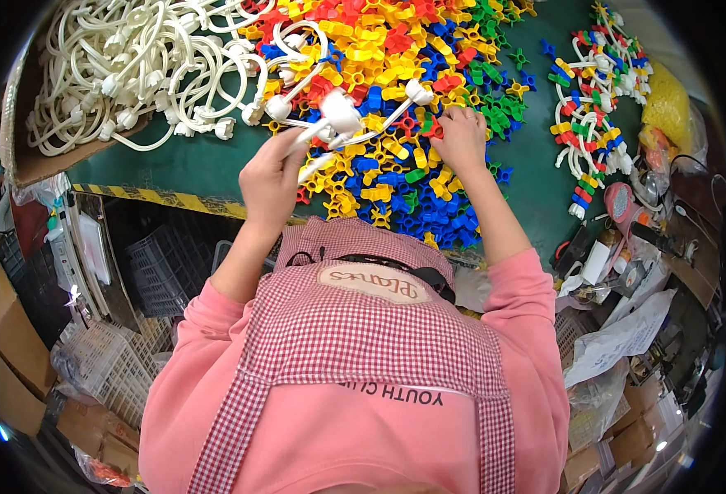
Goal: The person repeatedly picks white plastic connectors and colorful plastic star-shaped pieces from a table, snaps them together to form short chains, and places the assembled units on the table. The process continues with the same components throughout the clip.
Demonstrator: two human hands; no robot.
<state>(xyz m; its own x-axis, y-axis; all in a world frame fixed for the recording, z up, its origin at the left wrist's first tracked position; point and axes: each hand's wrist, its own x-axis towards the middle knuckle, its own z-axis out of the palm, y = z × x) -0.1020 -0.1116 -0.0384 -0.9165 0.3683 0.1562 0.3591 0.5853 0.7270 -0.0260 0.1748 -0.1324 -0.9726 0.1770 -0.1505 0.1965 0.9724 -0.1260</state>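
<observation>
My left hand [268,181] is closed around a white cord [314,132] with a chunky white plastic end piece [341,113]. It is raised over the near left side of the heap of small plastic pieces [379,49] in red, yellow, blue and green. More white cord trails from the hand over the heap, toward another white end piece [418,92]. Farther right, my right hand [463,142] reaches down into the heap. Its fingers are closed at a small red plastic piece [435,128]; its fingertips are partly hidden.
White cords with end pieces [132,74] lie piled at the far left, partly in a cardboard box [67,162]. Cords strung with coloured pieces [589,123] lie on the right of the green table [528,198]. Yellow-black tape [161,198] marks the near edge. Plastic crates [161,267] stand below.
</observation>
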